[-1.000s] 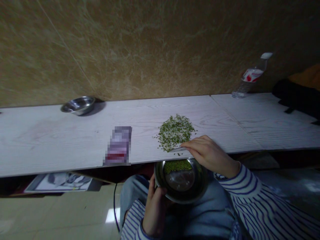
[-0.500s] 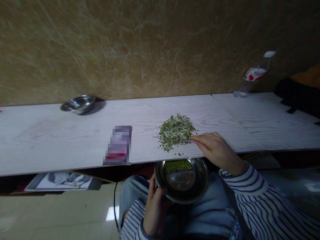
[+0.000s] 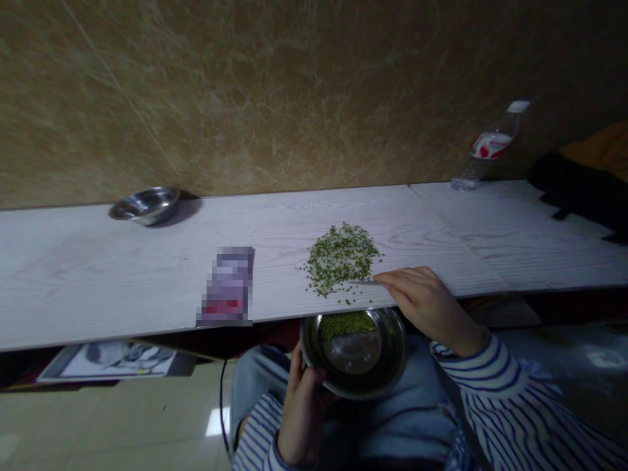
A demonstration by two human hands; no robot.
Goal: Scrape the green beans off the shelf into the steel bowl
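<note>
- A veined brown wall (image 3: pixel 275 98) backs the scene, with the scattered grains serving as the centre of the clock.
- A pale wood-grained desk (image 3: pixel 88 281) runs along the wall, a seated person's denim-clad lap (image 3: pixel 402 418) partly beneath it.
- A dark bundle (image 3: pixel 581 190) sits at the desk's far end, between 2 and 3 o'clock.
- At 6 o'clock, a steel bowl (image 3: pixel 356 378) is held just below the desk's near edge, green grains heaped along its far side.
- The right hand (image 3: pixel 424 297), at 4 o'clock, pinches a thin implement between thumb and fingers.
- Near 7 o'clock, the left hand (image 3: pixel 304 412) grips the steel bowl, thumb at the rim.
- Scattered grains (image 3: pixel 338 252), small and green, lie in a loose patch on the desk, a few strays toward 6 o'clock.
- A clear bottle (image 3: pixel 492 145) with a white cap stands at 2 o'clock.
- A second metal bowl (image 3: pixel 147 208) rests between 9 and 10 o'clock.
- A pixelated rectangular item (image 3: pixel 226 281) lies between 8 and 9 o'clock.
- The thin implement (image 3: pixel 364 282) points toward 9 o'clock, its tip at the patch's near edge.
</note>
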